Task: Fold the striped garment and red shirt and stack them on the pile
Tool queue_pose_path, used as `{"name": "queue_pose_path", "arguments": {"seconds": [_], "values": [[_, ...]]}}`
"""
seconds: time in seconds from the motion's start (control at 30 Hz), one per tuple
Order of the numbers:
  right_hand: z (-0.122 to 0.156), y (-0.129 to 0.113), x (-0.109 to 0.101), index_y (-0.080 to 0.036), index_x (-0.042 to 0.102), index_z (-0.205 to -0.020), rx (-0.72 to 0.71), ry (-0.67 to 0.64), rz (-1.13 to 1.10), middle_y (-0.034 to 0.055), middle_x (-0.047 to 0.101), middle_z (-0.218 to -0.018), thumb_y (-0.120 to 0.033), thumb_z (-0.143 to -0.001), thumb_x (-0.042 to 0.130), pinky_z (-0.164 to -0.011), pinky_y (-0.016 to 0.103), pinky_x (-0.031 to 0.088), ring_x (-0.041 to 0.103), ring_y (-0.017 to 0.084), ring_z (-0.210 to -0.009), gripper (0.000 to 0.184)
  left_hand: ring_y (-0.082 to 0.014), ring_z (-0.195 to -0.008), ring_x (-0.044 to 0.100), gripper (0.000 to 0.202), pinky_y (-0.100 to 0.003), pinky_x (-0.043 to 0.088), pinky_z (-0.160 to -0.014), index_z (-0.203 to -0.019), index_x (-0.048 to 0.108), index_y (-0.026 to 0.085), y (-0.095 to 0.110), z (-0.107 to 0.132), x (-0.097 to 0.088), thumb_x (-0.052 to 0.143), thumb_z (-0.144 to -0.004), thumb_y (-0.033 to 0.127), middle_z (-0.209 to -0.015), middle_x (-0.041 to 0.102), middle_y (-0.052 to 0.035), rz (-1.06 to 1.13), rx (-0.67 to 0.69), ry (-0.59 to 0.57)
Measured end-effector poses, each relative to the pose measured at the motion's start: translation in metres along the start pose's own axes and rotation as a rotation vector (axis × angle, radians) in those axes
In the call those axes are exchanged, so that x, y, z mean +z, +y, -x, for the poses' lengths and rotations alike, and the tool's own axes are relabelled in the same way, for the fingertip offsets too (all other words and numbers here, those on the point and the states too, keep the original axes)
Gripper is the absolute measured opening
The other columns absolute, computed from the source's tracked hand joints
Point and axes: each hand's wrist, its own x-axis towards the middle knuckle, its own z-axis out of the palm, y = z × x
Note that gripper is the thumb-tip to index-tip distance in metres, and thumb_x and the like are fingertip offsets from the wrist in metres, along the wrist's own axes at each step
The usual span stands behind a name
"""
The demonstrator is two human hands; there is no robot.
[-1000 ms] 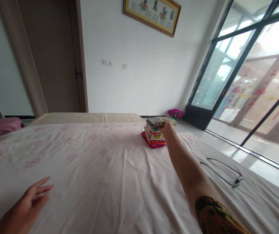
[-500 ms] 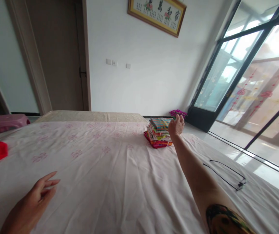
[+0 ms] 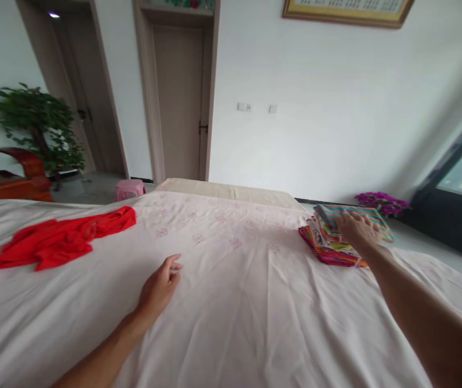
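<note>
A stack of folded, many-coloured cloths [image 3: 328, 249] sits at the right of the sheet-covered surface, with a blue-and-orange striped one on top. My right hand [image 3: 358, 229] lies on the top cloth, its fingers stretched out and nothing gripped. Above the middle of the white sheet [image 3: 223, 302] my left hand [image 3: 160, 288] is loosely bent, fingers somewhat apart and holding nothing. Off to its left lies a crumpled red cloth [image 3: 69, 237], apart from the hand.
Beyond the sheet's far edge is a beige covered surface [image 3: 231, 189]. A pink stool [image 3: 130, 188] stands behind at the left, near a wooden armchair [image 3: 25, 172] and a potted plant [image 3: 37, 124]. Purple flowers [image 3: 382, 203] are behind the stack.
The view has swung left, bringing the whole red cloth into sight; the glasses have left the picture. My right hand now lies flatter on the stack's top.
</note>
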Motion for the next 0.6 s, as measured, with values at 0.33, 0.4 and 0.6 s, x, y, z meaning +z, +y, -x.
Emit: {"name": "queue_pose_path", "arguments": {"seconds": [0.33,0.4,0.6], "values": [[0.145,-0.131,0.047,-0.021,0.052,-0.141,-0.387,-0.406,-0.095,0.0105,0.048,-0.149,-0.041,-0.097,0.036,-0.11,0.048,0.038,0.044,0.03,-0.137,0.051,-0.0206,-0.11,0.063,0.045,-0.033,0.049,-0.096,-0.126,0.056,0.014,-0.025,-0.028,-0.03,0.048,-0.082,0.016,-0.122,0.066,-0.0134,-0.173,0.066,0.265],[0.17,-0.138,0.058,-0.02,0.05,-0.143,-0.421,-0.484,-0.13,0.0113,0.047,-0.15,-0.04,-0.096,0.037,-0.113,0.046,0.035,0.04,0.028,-0.14,0.052,-0.0264,-0.119,0.058,0.046,-0.039,0.044,-0.103,-0.128,0.056,0.012,-0.037,-0.038,-0.054,0.048,-0.084,0.018,-0.125,0.064,-0.0173,-0.368,0.004,0.337],[0.197,-0.144,0.061,-0.023,0.051,-0.143,-0.404,-0.459,-0.133,0.0088,0.045,-0.152,-0.04,-0.096,0.035,-0.119,0.046,0.025,0.038,0.026,-0.141,0.052,-0.0399,-0.127,0.048,0.048,-0.054,0.041,-0.098,-0.135,0.057,0.02,-0.097,-0.057,-0.133,0.042,-0.09,0.029,-0.144,0.046,-0.0206,-0.766,-0.198,0.473]]}}
